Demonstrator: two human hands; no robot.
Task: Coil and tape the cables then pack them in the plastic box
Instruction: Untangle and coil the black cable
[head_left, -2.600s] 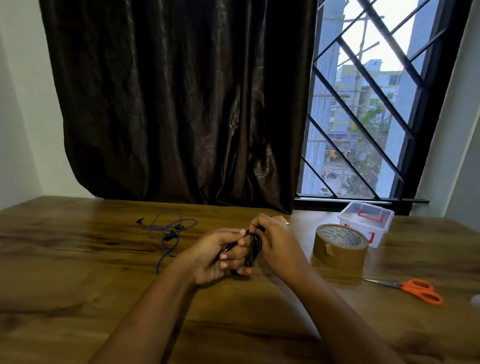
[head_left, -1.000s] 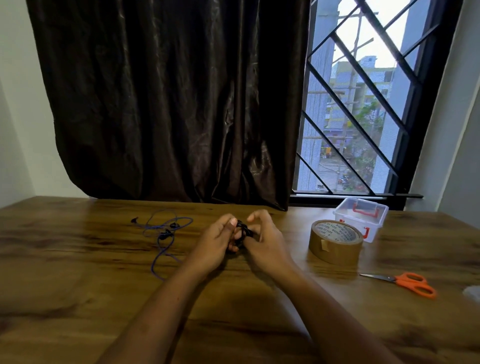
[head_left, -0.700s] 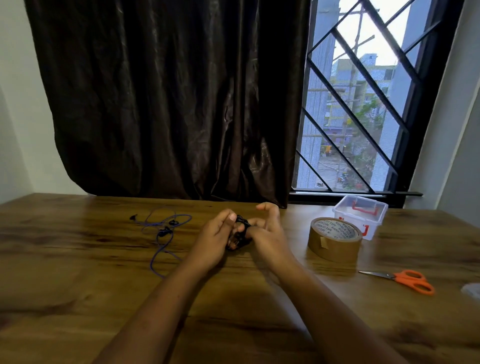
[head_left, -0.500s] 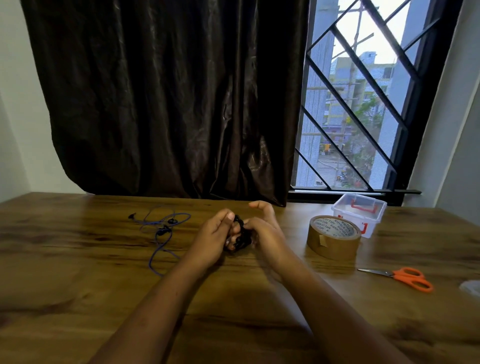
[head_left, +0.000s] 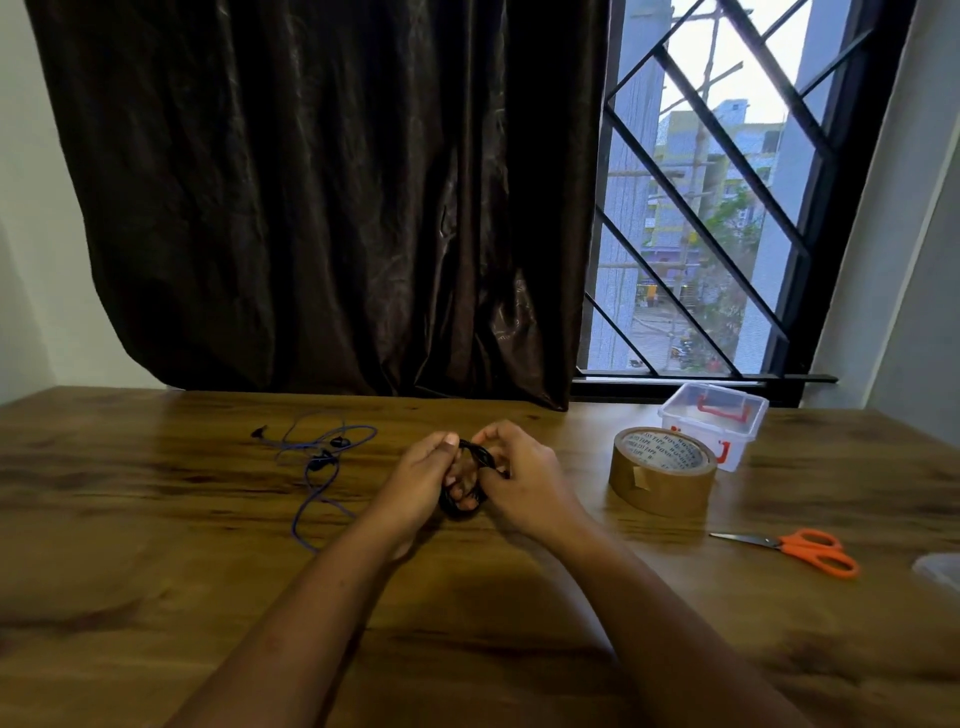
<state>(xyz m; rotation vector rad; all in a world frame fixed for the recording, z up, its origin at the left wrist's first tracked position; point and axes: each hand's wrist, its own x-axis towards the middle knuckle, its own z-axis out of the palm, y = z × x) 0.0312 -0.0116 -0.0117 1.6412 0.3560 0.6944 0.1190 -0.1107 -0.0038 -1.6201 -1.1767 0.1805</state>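
Black cable (head_left: 460, 512) had tightened from long loops into a compact coil over the table (head_left: 156, 597) centre, left hand (head_left: 423, 480) and right hand (head_left: 530, 483) both curled round it; taping looked next, tape roll (head_left: 662, 478) untouched at right, blue cable (head_left: 323, 458) loose far left.

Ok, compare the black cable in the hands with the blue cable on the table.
Shape: the black cable is gathered into a small coil, while the blue cable sprawls in loose loops.
Place: the black cable is held between the left hand and the right hand; the blue cable lies untouched on the table, to their left.
Colour: the black cable is black, the blue cable bluish-purple.
Shared: both are thin cords.
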